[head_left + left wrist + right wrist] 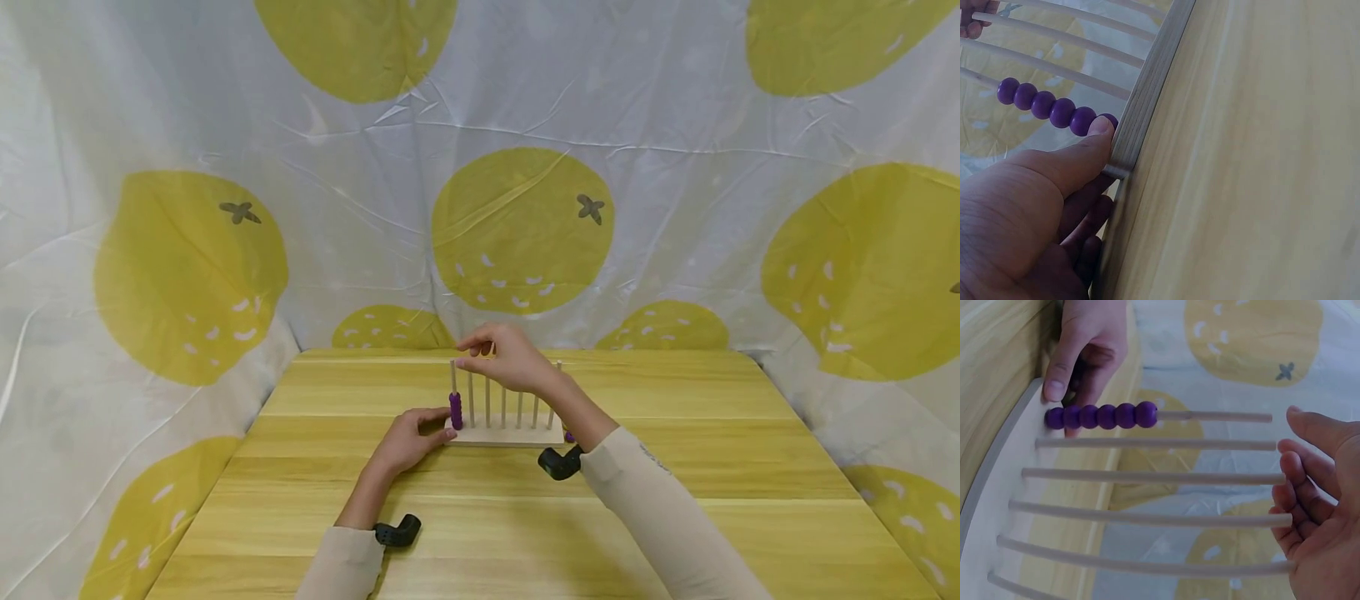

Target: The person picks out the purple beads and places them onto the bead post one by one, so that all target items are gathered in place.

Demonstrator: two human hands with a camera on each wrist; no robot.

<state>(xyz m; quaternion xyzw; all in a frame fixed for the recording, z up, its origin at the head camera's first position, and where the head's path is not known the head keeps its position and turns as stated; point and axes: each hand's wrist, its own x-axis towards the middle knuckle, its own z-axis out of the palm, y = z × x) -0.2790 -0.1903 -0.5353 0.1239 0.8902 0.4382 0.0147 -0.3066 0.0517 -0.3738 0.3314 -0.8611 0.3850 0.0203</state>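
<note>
A wooden peg stand (504,431) with a row of upright dowels is on the table. Purple beads (1107,416), several of them, are stacked on its leftmost dowel, and bare wood shows above them. My left hand (408,439) grips the left end of the base; in the left wrist view its thumb lies by the lowest bead and the base edge. Above the dowels, my right hand (510,358) has its thumb and fingers apart near the dowel tips. Nothing shows between them in the right wrist view. The other dowels in that view carry no beads.
The wooden table (465,517) runs back to a white curtain (360,208) with yellow fruit prints. Small purple and yellow pieces (569,435) show at the base's right end, partly hidden by my right forearm. Black wrist cameras (399,531) sit on both wrists.
</note>
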